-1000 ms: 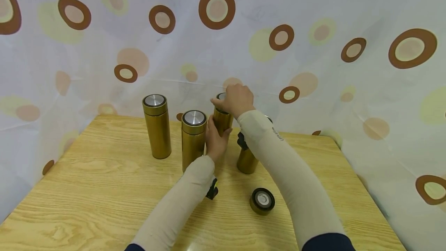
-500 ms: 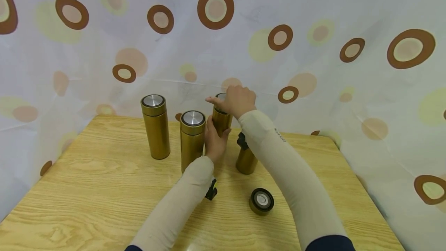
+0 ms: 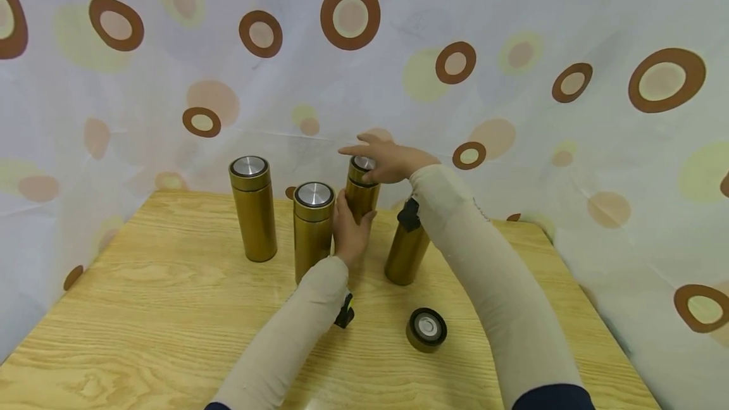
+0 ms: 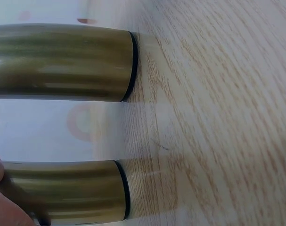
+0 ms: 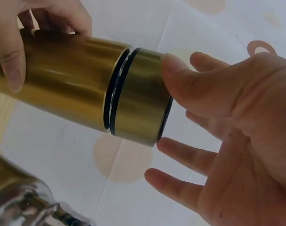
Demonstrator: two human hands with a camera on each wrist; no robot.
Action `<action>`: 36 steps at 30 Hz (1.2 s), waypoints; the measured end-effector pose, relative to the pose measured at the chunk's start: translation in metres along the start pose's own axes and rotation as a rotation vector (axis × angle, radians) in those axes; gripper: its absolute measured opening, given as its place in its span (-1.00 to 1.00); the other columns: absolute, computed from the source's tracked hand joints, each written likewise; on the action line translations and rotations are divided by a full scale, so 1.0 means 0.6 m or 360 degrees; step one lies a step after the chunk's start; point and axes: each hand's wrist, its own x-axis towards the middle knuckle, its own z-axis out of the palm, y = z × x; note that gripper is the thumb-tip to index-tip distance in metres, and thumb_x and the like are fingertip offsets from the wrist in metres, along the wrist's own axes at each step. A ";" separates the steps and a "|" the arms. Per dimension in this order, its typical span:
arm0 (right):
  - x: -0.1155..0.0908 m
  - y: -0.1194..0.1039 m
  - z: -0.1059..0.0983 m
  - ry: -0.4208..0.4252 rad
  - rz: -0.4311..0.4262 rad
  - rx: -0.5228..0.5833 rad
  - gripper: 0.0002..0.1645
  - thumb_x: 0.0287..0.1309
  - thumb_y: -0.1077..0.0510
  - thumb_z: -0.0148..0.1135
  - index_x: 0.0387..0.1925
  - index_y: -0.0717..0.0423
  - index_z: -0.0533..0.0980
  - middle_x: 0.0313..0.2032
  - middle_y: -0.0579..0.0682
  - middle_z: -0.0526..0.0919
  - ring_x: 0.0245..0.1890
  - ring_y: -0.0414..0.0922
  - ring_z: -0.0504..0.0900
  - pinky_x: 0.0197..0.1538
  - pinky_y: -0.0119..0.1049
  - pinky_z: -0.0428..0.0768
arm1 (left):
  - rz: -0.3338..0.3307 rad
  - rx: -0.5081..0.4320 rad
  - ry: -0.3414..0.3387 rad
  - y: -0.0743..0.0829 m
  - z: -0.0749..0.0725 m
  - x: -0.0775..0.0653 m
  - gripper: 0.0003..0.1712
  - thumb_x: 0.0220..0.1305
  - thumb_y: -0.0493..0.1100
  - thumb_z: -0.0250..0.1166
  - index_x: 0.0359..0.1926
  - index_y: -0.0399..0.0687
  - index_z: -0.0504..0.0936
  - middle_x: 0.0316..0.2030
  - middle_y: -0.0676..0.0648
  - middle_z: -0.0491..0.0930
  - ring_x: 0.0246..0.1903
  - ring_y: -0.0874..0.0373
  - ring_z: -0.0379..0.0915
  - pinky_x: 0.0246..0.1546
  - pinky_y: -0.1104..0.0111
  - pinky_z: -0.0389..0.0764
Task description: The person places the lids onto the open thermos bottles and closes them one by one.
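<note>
My left hand (image 3: pixel 353 234) grips the body of a gold thermos flask (image 3: pixel 359 198) standing towards the back of the table. My right hand (image 3: pixel 393 160) is at its top with fingers spread. In the right wrist view the thumb lies at the edge of the gold lid (image 5: pixel 140 96), while the other fingers extend loosely past it. A narrow dark gap runs between lid and body. To the right stands another flask (image 3: pixel 405 255), partly behind the right wrist, its bare metal mouth (image 5: pixel 27 202) showing in the right wrist view. A loose lid (image 3: pixel 427 330) lies upside down in front of it.
Two more lidded gold flasks stand upright on the left: one (image 3: pixel 313 233) right beside my left hand, one (image 3: pixel 254 220) farther left. The wooden table (image 3: pixel 171 315) ends at a patterned cloth backdrop (image 3: pixel 285 81) behind the flasks.
The fingers of my right hand have gone from curled over the lid to spread out, and its wrist has swung to the right. My left hand keeps its grip on the flask.
</note>
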 end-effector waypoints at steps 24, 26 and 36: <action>0.011 -0.001 0.010 -0.0002 0.0114 -0.0111 -0.30 0.37 0.13 0.09 0.46 -0.05 0.11 0.37 0.22 0.20 0.32 0.08 0.30 0.30 -0.06 0.37 | -0.0028 0.0023 -0.0006 0.001 0.000 -0.004 -0.18 0.25 -0.19 0.33 0.40 -0.24 0.10 0.29 -0.24 0.26 0.30 -0.10 0.20 0.34 0.12 0.23; 0.011 -0.001 0.010 -0.0008 0.0151 -0.0092 -0.29 0.39 0.09 0.07 0.47 -0.06 0.08 0.40 0.26 0.12 0.33 0.10 0.28 0.32 -0.01 0.34 | -0.0033 0.0020 -0.0011 0.002 -0.001 -0.004 -0.17 0.25 -0.20 0.33 0.40 -0.24 0.09 0.29 -0.24 0.26 0.30 -0.10 0.19 0.35 0.11 0.23; 0.012 -0.005 0.011 0.0007 0.0217 -0.0089 -0.28 0.41 -0.10 -0.02 0.47 0.03 0.08 0.33 0.34 0.11 0.27 0.15 0.33 0.31 0.06 0.32 | -0.0030 0.0019 -0.0013 0.001 0.000 -0.004 -0.17 0.25 -0.19 0.33 0.41 -0.21 0.09 0.30 -0.25 0.25 0.30 -0.12 0.20 0.33 0.10 0.24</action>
